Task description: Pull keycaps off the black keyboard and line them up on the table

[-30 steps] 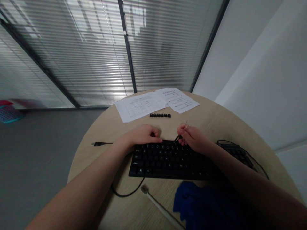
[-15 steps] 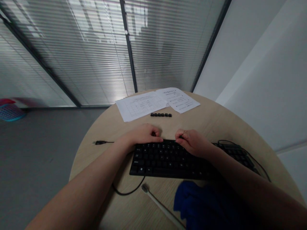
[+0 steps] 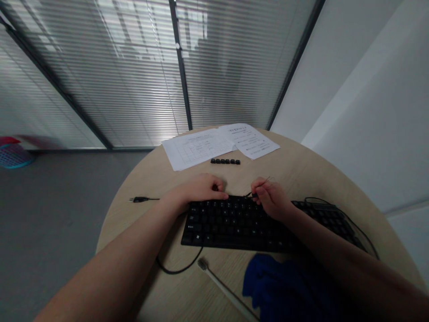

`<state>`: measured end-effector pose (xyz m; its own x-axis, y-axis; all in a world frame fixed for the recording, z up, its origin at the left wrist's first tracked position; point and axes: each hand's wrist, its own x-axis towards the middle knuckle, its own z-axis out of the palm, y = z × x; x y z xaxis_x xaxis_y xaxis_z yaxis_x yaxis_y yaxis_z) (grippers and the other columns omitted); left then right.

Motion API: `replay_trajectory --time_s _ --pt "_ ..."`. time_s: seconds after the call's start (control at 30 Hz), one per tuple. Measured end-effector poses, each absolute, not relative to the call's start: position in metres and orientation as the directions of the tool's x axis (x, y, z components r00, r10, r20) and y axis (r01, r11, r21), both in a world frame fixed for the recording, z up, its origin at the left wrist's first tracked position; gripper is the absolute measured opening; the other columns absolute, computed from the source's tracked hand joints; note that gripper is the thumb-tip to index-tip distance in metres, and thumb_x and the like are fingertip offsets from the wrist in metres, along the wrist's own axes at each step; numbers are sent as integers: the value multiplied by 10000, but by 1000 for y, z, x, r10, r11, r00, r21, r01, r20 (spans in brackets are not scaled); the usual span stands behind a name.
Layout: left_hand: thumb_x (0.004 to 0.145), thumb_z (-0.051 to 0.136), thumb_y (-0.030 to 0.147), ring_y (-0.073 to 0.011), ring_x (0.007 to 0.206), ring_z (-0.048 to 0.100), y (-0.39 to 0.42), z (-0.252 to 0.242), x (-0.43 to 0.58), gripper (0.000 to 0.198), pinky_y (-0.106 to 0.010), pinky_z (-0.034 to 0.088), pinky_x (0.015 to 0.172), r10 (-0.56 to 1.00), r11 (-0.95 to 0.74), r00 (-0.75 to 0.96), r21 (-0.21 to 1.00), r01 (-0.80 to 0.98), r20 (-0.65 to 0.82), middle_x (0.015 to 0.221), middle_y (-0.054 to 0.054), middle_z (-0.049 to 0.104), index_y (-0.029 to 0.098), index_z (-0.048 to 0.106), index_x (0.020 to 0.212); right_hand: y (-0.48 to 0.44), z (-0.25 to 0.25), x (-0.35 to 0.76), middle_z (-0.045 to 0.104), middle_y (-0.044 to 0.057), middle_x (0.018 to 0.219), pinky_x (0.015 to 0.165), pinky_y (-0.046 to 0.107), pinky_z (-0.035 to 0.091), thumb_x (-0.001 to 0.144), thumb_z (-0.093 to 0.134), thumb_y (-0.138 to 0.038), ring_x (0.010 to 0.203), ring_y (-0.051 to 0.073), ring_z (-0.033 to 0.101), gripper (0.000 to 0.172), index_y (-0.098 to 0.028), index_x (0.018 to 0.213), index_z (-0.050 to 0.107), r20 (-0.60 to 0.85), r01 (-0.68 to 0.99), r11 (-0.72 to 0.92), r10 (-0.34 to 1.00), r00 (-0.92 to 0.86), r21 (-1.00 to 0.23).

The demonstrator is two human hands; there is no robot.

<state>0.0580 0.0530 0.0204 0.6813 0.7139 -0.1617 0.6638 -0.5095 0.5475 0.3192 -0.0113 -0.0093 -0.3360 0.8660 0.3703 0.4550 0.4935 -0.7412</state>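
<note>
A black keyboard lies on the round wooden table in front of me. My left hand rests curled on the keyboard's far left corner, pressing it down. My right hand is closed in a pinch on a thin wire keycap puller at the keyboard's top row. A short row of removed black keycaps lies farther back on the table.
Two printed sheets lie at the table's far edge. A USB plug and its black cable trail left. A brush and blue cloth lie near me. A second keyboard sits right.
My right hand dipped to the keyboard's top row half a second ago and has now lifted slightly and shifted right with the puller. My left hand has stayed put.
</note>
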Motion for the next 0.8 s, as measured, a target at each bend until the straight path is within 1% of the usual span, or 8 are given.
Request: replay_trajectory --time_s 0.1,0.2,0.4,0.5,0.57,0.63,0.7,0.8 --pt "812 647 518 -151 630 505 52 22 58 328 -322 303 626 720 -502 677 558 660 -153 639 8 593 202 643 723 -9 -9 318 559 -28 575 442 233 418 1018 355 -620 447 119 532 471 -231 807 515 436 299 457 889 -137 -838" --pt "809 657 501 -144 619 497 52 22 59 316 -319 303 625 717 -497 681 575 649 -149 630 13 588 200 643 713 -5 -8 319 533 -48 569 404 224 422 1006 361 -656 423 114 512 469 -240 830 489 444 163 432 895 42 -887" --pt "832 660 469 -151 631 516 51 20 57 285 -316 332 635 706 -521 701 596 610 -100 677 -7 631 191 696 778 -3 -10 322 640 -9 695 428 210 455 996 481 -588 475 95 566 403 -214 871 563 435 129 443 896 -89 -887" --pt "846 663 439 -160 679 560 50 19 58 334 -306 386 657 710 -504 704 695 513 -4 790 -32 685 170 741 1026 -3 -9 323 686 24 801 456 218 481 1004 507 -524 514 95 602 351 -201 930 622 430 122 457 881 -199 -881" --pt "859 666 421 -169 745 601 50 17 59 437 -302 431 697 717 -469 694 782 411 65 884 -49 712 163 699 1210 -3 -9 323 701 40 858 469 225 498 1006 524 -483 548 103 631 313 -198 973 650 419 89 450 874 -245 -888" --pt "869 670 398 -178 815 628 50 15 61 488 -311 462 749 716 -429 691 844 323 99 968 -64 728 170 658 1299 -2 -8 323 711 52 887 476 230 511 1000 548 -458 574 113 656 289 -195 994 669 400 46 429 872 -282 -902" --pt "876 669 372 -182 859 639 50 14 62 479 -325 475 788 714 -378 694 888 263 98 1024 -71 740 179 651 1314 -1 -7 323 722 64 904 479 231 518 990 571 -455 593 123 674 288 -190 1002 684 378 13 402 871 -313 -915" --pt "879 660 338 -175 877 646 49 12 64 389 -330 477 812 704 -298 706 934 197 76 1061 -64 752 191 696 1237 -1 -6 322 732 77 906 474 222 511 973 599 -471 620 135 694 307 -183 1002 703 347 -12 366 871 -347 -931"
